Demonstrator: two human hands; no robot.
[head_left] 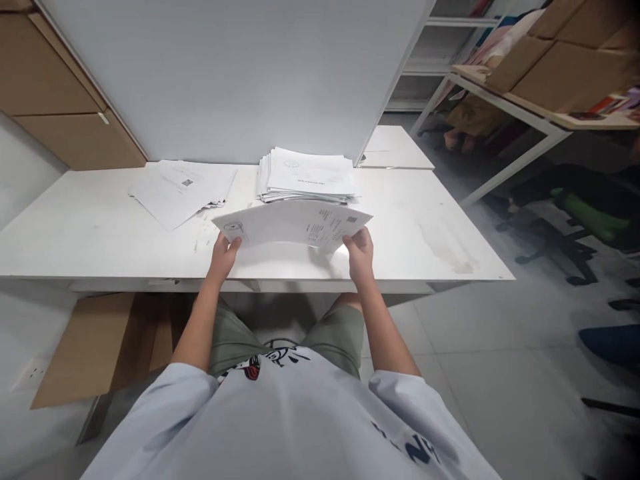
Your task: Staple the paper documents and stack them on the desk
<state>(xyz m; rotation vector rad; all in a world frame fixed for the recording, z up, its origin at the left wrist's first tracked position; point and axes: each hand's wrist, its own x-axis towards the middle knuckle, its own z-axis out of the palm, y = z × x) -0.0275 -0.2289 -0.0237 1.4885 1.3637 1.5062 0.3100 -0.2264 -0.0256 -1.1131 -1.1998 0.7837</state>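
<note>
Between my two hands a white printed sheet (280,227) is held sideways above the table, bowed in the middle. My left hand (223,257) pinches its left end, near a round printed mark. At the right end, by small print and a dark square code, my right hand (360,253) grips it with the thumb on top. Whether it is one sheet or a few together, I cannot tell. Just behind it lies a thick stack of white papers (310,175). Farther left some loose papers (183,190) lie fanned out, the top one bearing a square code.
The white table (420,233) backs onto a tall grey panel (240,80). Cardboard boxes (75,140) stand at its left end, and an open carton (95,340) sits below. To the right are another table with a cardboard box (565,73) and a wheeled chair (555,247).
</note>
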